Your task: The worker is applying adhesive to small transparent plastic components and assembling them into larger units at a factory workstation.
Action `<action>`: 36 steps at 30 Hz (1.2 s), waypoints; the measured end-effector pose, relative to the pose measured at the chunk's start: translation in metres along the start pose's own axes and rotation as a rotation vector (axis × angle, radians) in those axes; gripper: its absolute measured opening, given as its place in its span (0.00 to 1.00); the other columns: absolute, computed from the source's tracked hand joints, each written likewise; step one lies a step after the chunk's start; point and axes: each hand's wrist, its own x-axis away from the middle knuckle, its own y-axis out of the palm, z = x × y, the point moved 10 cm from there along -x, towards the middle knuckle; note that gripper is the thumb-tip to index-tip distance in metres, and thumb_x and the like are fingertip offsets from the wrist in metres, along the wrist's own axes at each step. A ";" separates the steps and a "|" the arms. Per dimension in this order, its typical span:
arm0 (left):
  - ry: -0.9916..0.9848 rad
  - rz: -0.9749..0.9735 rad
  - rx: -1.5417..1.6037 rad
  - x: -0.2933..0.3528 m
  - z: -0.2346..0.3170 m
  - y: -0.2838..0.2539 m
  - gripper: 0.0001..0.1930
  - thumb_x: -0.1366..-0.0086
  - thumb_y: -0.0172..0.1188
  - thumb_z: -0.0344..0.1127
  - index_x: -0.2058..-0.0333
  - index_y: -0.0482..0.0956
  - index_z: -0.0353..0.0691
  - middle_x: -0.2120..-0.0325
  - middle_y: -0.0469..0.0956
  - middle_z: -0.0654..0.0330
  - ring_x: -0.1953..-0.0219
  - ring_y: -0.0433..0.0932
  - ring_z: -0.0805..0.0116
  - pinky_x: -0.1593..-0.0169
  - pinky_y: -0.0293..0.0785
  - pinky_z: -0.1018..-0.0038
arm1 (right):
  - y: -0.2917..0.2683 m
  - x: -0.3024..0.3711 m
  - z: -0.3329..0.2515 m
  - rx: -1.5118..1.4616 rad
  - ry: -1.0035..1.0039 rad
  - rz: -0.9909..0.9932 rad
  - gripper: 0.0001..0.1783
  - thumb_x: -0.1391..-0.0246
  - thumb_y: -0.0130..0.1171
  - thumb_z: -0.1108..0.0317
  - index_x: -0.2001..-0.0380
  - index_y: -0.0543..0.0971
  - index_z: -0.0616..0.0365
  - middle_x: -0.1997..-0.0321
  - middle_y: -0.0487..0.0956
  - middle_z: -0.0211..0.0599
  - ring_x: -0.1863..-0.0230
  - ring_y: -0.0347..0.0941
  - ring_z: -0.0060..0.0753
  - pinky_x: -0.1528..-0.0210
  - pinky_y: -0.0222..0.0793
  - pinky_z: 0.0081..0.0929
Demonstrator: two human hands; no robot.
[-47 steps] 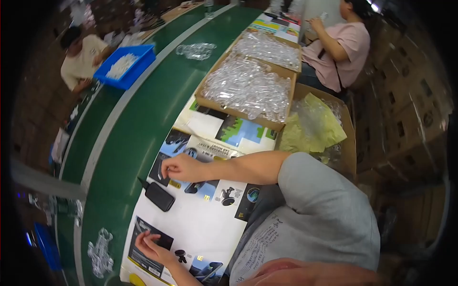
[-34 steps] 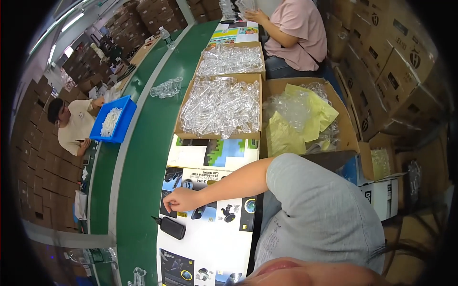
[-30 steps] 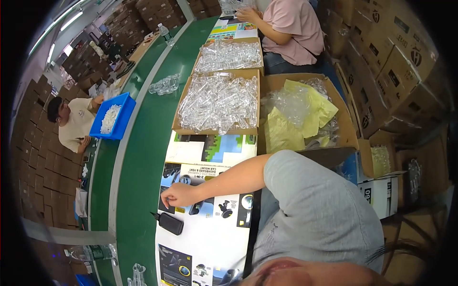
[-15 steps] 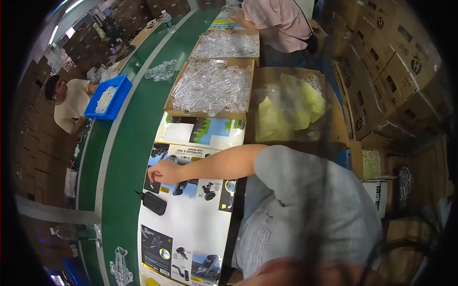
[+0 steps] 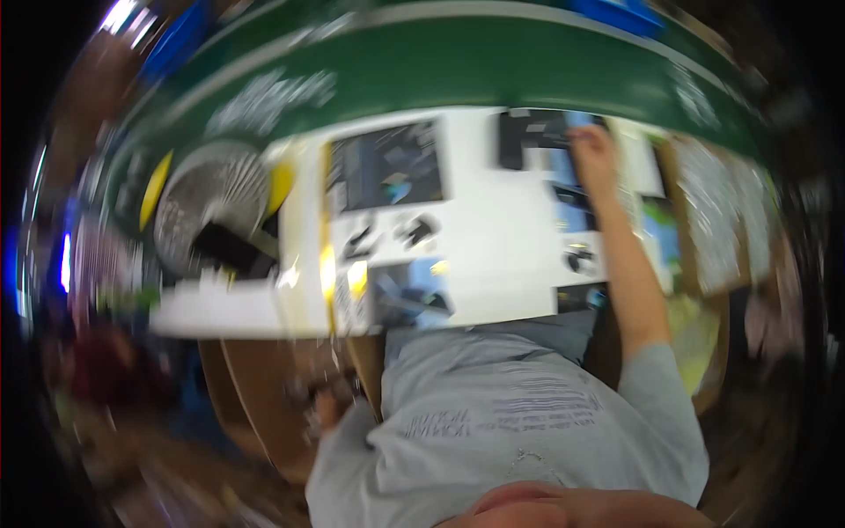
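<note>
My right hand [image 5: 593, 158] rests at the far part of a white printed sheet [image 5: 497, 251], its fingers smeared by motion. Just left of it lies a small black bottle [image 5: 510, 141], blurred, whose pointed nozzle showed in the earlier frame. Low on the left, my left hand [image 5: 327, 410] is down at an open cardboard box [image 5: 264, 387], beside blurred, shiny clear pieces [image 5: 330, 383]. Its fingers are too smeared to show whether they grip any of these.
A round grey ribbed thing [image 5: 211, 202] with yellow parts stands left of the sheet. Clear plastic pieces [image 5: 709, 216] fill cartons at the right, above a yellowish bag [image 5: 691, 339]. More clear pieces [image 5: 273, 101] lie on the green surface [image 5: 422, 66]; a blue bin [image 5: 620, 13] stands beyond.
The view has swung round, so the printed sheet now runs across the picture. My left hand has come into sight at the cardboard box. My right hand stays near the black bottle.
</note>
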 end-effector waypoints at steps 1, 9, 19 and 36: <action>0.006 -0.101 0.034 0.033 -0.097 0.015 0.27 0.46 0.58 0.42 0.50 0.64 0.34 0.51 0.66 0.46 0.53 0.69 0.46 0.50 0.64 0.53 | -0.005 -0.002 -0.011 0.016 -0.072 0.064 0.04 0.50 0.52 0.74 0.72 0.76 0.60 0.72 0.75 0.30 0.70 0.68 0.19 0.66 0.64 0.18; -0.598 -0.610 0.310 0.203 -0.247 0.108 0.37 0.57 0.67 0.41 0.46 0.63 0.51 0.42 0.49 0.39 0.46 0.60 0.37 0.46 0.62 0.56 | 0.001 -0.007 -0.010 0.024 -0.080 0.019 0.04 0.50 0.52 0.77 0.71 0.76 0.60 0.82 0.59 0.15 0.80 0.51 0.08 0.77 0.43 0.10; -0.840 -0.800 0.296 0.209 -0.243 0.115 0.39 0.56 0.66 0.34 0.44 0.58 0.60 0.42 0.48 0.41 0.48 0.65 0.39 0.51 0.68 0.57 | -0.002 -0.008 -0.008 -0.037 -0.020 0.054 0.04 0.50 0.51 0.78 0.71 0.76 0.61 0.82 0.59 0.15 0.80 0.50 0.08 0.77 0.40 0.11; -0.759 -1.186 1.398 0.161 -0.315 0.049 0.25 0.50 0.66 0.26 0.53 0.68 0.40 0.64 0.75 0.59 0.68 0.75 0.68 0.69 0.75 0.69 | 0.001 -0.006 -0.007 -0.040 -0.006 0.019 0.04 0.49 0.52 0.77 0.70 0.76 0.60 0.83 0.57 0.15 0.80 0.49 0.08 0.77 0.40 0.11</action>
